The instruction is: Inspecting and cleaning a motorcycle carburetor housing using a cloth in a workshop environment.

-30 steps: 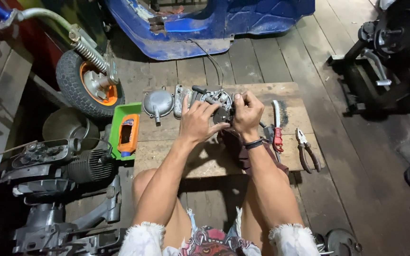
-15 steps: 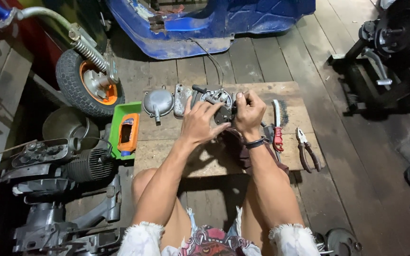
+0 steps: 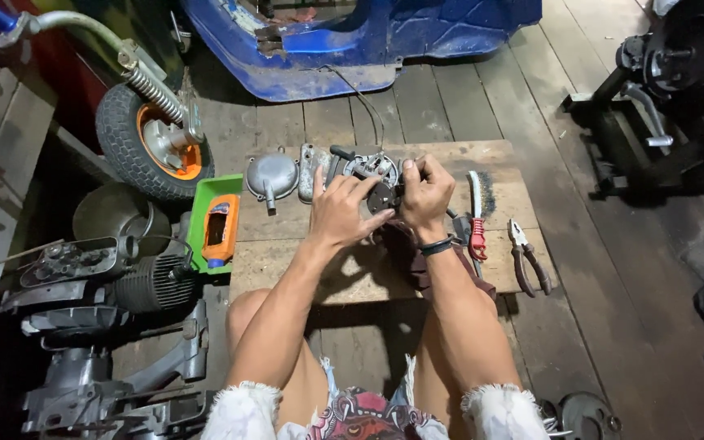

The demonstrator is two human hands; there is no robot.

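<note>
grey metal engine part with a dark round disc [image 3: 378, 181] sits on the low wooden bench [image 3: 303, 269], gripped by left hand [image 3: 342, 210] and right hand [image 3: 425, 194]; fitting work seems underway, needing steady fingers.

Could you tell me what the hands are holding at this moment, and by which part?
Both hands, left hand and right hand, grip a small grey metal engine part by its two sides, over the wooden board.
</note>
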